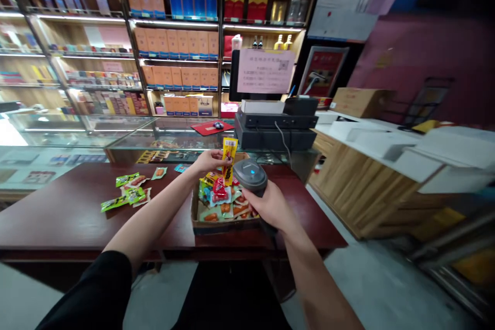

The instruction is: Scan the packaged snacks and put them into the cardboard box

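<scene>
My left hand (211,161) pinches a yellow snack packet (229,152) and holds it upright above the box, its barcode end at the top. My right hand (273,206) is wrapped round the handle of a dark grey barcode scanner (250,172), which shows a small blue light on top. The scanner's head is just right of the yellow packet. Below both hands a cardboard box (228,227) holds several small snack packets, among them a red one (219,189) and clear ones with sausage-like pieces. The scanner partly covers the box's right side.
Green snack packets (135,195) lie in a loose pile on the dark red table (69,216) at left. Behind it stands a glass counter (127,139) with a red mouse pad (207,128) and a cash drawer unit (274,136). A wooden cabinet (359,191) is at right.
</scene>
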### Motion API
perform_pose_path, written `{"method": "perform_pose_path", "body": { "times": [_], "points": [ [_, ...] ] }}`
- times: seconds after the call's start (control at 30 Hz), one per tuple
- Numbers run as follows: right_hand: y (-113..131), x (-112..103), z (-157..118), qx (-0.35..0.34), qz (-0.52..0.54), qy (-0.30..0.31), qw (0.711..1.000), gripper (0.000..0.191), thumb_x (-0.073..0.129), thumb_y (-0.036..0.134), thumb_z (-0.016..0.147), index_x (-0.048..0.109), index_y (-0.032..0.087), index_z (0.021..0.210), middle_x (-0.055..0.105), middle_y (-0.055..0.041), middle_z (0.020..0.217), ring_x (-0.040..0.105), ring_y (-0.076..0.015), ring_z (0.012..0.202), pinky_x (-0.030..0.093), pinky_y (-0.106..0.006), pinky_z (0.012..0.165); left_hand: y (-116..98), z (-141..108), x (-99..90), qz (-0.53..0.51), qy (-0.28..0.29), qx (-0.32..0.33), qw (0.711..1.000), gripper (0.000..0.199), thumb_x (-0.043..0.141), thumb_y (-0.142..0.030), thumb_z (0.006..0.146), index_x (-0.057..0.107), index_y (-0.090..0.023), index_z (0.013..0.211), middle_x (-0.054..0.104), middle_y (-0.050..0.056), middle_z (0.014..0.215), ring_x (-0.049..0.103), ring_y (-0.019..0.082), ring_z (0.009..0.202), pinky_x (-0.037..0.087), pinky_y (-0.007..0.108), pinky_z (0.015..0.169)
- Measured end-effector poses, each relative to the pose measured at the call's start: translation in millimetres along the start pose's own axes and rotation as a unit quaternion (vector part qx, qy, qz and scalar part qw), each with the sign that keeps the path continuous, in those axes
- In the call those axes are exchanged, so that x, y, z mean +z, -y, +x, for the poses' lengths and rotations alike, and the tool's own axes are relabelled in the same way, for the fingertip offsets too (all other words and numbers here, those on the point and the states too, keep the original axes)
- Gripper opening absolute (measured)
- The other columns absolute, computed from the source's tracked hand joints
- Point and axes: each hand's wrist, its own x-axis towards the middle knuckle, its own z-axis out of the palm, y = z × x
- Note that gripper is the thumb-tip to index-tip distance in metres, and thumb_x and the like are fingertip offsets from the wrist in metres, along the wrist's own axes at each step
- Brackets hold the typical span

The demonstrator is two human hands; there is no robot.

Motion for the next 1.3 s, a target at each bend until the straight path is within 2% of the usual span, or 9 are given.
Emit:
{"method": "perform_pose_path", "body": {
  "times": [0.13,0.37,0.5,0.6,0.73,0.9,1.07,1.2,1.3],
  "points": [
    [-3,-16,-6,0.041,0.005,-0.005,0.999,0.021,0.060,0.037,0.079,0.064,0.017,0.083,0.066,-0.0030,0.057,0.061,-0.0178,0.048,0.049,-0.028,0.049,-3,5,26.4,0.010,0.031,-0.001,0.999,0.056,0.089,-0.044,0.042,0.062,-0.015,0.082,0.069,0.003,0.078,0.066,0.015,0.066,0.053,0.024,0.053],
    [-7,-28,-1,0.013,-0.007,-0.056,0.998,0.025,0.061,0.038,0.078,0.067,0.017,0.090,0.068,-0.0043,0.061,0.068,-0.0225,0.066,0.052,-0.030,0.061,-14,0,41.5,0.025,0.061,-0.011,0.998,0.056,0.090,-0.041,0.040,0.059,-0.015,0.079,0.066,0.001,0.074,0.064,0.016,0.068,0.054,0.026,0.056],
    [-8,-28,-2,0.010,-0.017,-0.059,0.998,0.025,0.061,0.039,0.078,0.067,0.017,0.087,0.069,-0.0055,0.063,0.068,-0.0221,0.066,0.052,-0.029,0.061,-15,-2,41.8,0.041,0.079,-0.008,0.996,0.052,0.088,-0.040,0.046,0.062,-0.014,0.083,0.069,0.003,0.081,0.066,0.017,0.074,0.053,0.025,0.056],
    [-8,-27,-3,0.017,-0.015,-0.047,0.999,0.026,0.058,0.040,0.080,0.066,0.016,0.083,0.067,-0.0052,0.061,0.065,-0.0203,0.059,0.050,-0.029,0.057,-15,-2,40.2,0.064,0.099,-0.002,0.993,0.048,0.084,-0.041,0.053,0.065,-0.014,0.088,0.070,0.004,0.086,0.067,0.018,0.079,0.052,0.023,0.057],
    [-7,-26,-3,0.021,0.000,-0.041,0.999,0.025,0.060,0.041,0.079,0.065,0.016,0.084,0.066,-0.0042,0.059,0.064,-0.0196,0.055,0.050,-0.028,0.055,-11,0,37.2,0.060,0.097,-0.008,0.993,0.050,0.085,-0.041,0.053,0.066,-0.014,0.091,0.071,0.005,0.088,0.067,0.017,0.078,0.052,0.022,0.056],
    [-2,-20,-3,0.050,0.030,-0.009,0.998,0.023,0.060,0.040,0.079,0.062,0.018,0.080,0.064,-0.0031,0.056,0.061,-0.0187,0.048,0.048,-0.028,0.048,-6,0,30.6,0.036,0.052,-0.014,0.998,0.055,0.088,-0.043,0.046,0.064,-0.015,0.087,0.070,0.003,0.083,0.067,0.017,0.072,0.053,0.023,0.054],
    [-3,-8,-2,0.075,0.052,0.016,0.996,0.025,0.060,0.043,0.079,0.061,0.018,0.081,0.062,-0.0023,0.054,0.058,-0.0182,0.044,0.047,-0.029,0.044,-5,-8,14.2,0.036,0.031,-0.025,0.999,0.053,0.089,-0.040,0.044,0.067,-0.014,0.084,0.070,0.005,0.082,0.066,0.017,0.074,0.055,0.025,0.056],
    [-10,2,3,0.040,0.036,0.019,0.998,0.031,0.063,0.045,0.078,0.064,0.018,0.094,0.065,-0.0021,0.056,0.061,-0.0195,0.048,0.050,-0.030,0.049,-3,-11,-3.1,0.032,0.027,-0.035,0.998,0.058,0.088,-0.044,0.047,0.071,-0.014,0.093,0.072,0.007,0.089,0.067,0.018,0.077,0.056,0.027,0.060],
    [-14,11,9,-0.001,0.023,0.026,0.999,0.033,0.062,0.045,0.079,0.066,0.018,0.097,0.065,-0.0026,0.055,0.061,-0.0198,0.047,0.051,-0.032,0.051,0,-11,-16.0,0.018,-0.002,-0.029,0.999,0.063,0.088,-0.045,0.048,0.071,-0.013,0.098,0.071,0.009,0.090,0.066,0.018,0.077,0.057,0.028,0.061]
  ]
}}
